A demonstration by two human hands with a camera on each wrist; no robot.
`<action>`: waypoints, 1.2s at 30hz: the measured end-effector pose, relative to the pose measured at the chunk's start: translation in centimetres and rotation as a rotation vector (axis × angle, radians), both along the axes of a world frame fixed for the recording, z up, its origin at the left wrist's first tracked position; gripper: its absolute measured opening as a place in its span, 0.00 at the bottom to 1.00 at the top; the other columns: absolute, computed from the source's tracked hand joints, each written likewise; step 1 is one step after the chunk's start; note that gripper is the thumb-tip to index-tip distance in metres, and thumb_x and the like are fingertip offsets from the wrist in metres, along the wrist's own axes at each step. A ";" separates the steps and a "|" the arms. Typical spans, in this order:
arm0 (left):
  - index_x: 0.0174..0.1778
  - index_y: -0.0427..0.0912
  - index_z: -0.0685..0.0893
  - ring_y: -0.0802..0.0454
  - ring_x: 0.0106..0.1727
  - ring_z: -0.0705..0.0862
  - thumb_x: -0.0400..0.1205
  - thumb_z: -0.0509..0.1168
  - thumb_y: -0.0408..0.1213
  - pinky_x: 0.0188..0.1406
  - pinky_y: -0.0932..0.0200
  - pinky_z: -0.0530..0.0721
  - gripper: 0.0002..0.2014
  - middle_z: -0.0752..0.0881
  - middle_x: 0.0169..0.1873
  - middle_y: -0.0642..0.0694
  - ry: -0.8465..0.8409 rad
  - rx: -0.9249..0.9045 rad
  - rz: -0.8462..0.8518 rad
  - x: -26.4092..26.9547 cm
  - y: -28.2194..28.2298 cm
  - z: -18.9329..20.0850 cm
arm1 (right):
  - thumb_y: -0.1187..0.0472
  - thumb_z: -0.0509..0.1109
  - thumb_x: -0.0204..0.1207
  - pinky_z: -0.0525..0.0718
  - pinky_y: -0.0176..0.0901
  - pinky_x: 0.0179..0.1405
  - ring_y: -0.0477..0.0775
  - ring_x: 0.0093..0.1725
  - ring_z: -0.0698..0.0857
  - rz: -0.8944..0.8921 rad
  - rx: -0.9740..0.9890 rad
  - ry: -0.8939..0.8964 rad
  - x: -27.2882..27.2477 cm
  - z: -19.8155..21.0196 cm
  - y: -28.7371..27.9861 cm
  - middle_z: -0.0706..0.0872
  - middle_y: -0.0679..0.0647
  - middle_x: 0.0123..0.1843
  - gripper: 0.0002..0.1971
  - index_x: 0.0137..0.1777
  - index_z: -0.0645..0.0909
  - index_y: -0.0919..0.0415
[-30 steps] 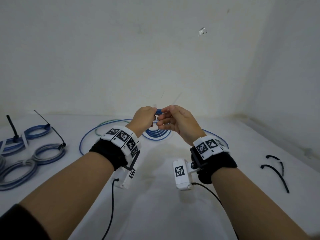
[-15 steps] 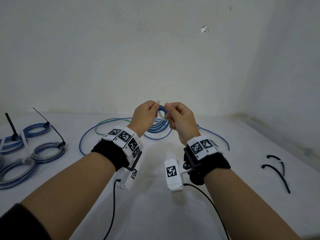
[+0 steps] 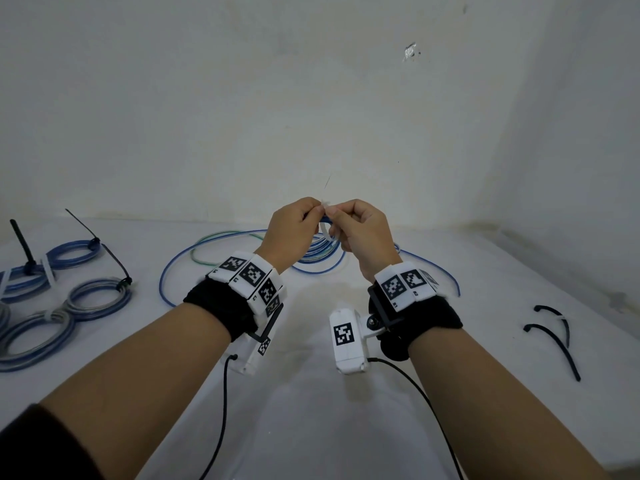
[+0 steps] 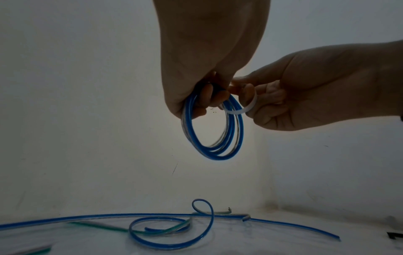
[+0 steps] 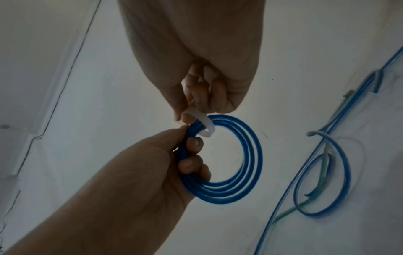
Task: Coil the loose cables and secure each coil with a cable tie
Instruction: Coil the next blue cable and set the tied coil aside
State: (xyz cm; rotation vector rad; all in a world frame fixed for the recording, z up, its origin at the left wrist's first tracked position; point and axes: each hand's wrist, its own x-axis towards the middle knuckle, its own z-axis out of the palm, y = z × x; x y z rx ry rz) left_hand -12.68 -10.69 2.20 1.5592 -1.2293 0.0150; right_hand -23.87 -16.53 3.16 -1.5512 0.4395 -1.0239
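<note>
No containers on the white table (image 3: 311,427). Tied coils (image 3: 83,299) lie at far left, loose blue and green cables (image 4: 170,224) behind the hands, two black cable ties (image 3: 554,341) at right. Versus 0.5 s ago: both hands sit slightly higher and closer together, white tie tail again pointing up between them; table items unchanged. Left hand (image 3: 294,233) is raised above the table with fingers curled round the blue coil (image 5: 229,172), gripping several turns bundled together. Right hand (image 3: 363,237) has fingers curled, thumb and fingertips pinching the white cable tie (image 5: 205,126), which loops around the coil strands just beside the left fingertips. The coil hangs in air from the left hand, clear of the table.
</note>
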 end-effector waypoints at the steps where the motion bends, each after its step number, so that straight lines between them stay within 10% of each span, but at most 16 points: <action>1: 0.47 0.37 0.85 0.57 0.30 0.74 0.86 0.56 0.40 0.33 0.63 0.71 0.14 0.77 0.26 0.52 -0.002 -0.003 0.001 0.0 0.0 -0.1 | 0.65 0.69 0.78 0.68 0.31 0.19 0.42 0.18 0.72 0.001 -0.006 0.006 0.0 0.0 0.0 0.79 0.57 0.26 0.07 0.38 0.79 0.63; 25: 0.53 0.41 0.85 0.60 0.29 0.76 0.86 0.55 0.35 0.29 0.73 0.67 0.12 0.79 0.29 0.59 -0.170 0.010 0.051 0.5 0.4 -1.0 | 0.65 0.71 0.77 0.65 0.32 0.17 0.42 0.16 0.68 0.026 0.082 0.054 -0.2 0.3 -0.2 0.77 0.55 0.24 0.08 0.38 0.79 0.66; 32: 0.52 0.42 0.84 0.54 0.32 0.78 0.86 0.55 0.35 0.33 0.60 0.73 0.12 0.86 0.35 0.48 -0.271 0.026 0.067 0.4 0.5 -1.0 | 0.66 0.71 0.77 0.62 0.33 0.16 0.43 0.16 0.66 0.059 0.176 0.037 -0.5 0.4 -0.5 0.77 0.55 0.25 0.09 0.35 0.80 0.65; 36: 0.52 0.44 0.84 0.52 0.37 0.79 0.85 0.55 0.35 0.36 0.58 0.73 0.12 0.86 0.38 0.49 -0.329 0.035 0.099 0.6 0.5 -1.2 | 0.67 0.69 0.77 0.63 0.31 0.16 0.42 0.15 0.68 0.067 0.207 0.030 -0.5 0.4 -0.5 0.77 0.55 0.27 0.06 0.53 0.80 0.66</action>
